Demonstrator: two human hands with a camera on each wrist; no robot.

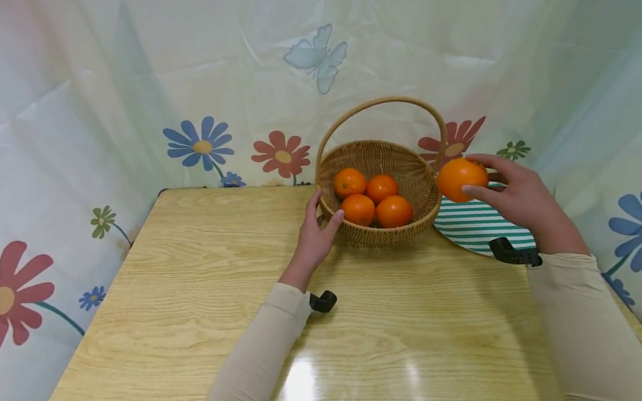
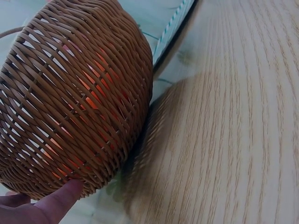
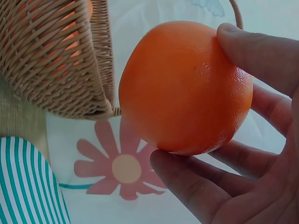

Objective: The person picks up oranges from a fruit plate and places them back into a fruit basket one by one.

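Observation:
A brown wicker basket (image 1: 390,236) with a tall arched handle stands toward the back of the table. Several oranges (image 1: 394,211) lie in it. At its left side, my left hand (image 1: 314,236) holds the rim, the thumb by the front left edge. The left wrist view has a finger (image 2: 60,200) touching the outside of the woven wall; the rest of that hand is mostly hidden. Just right of the basket, my right hand (image 1: 518,193) grips another orange (image 3: 184,88) between thumb and fingers. That orange is raised in the air, above a green-and-white striped plate or mat (image 1: 475,225).
The wooden table (image 1: 193,313) extends in front of the basket and to its left. A flower-print curtain (image 1: 228,56) hangs behind the table and along both sides. Black bands with small devices (image 1: 511,252) sit on both wrists.

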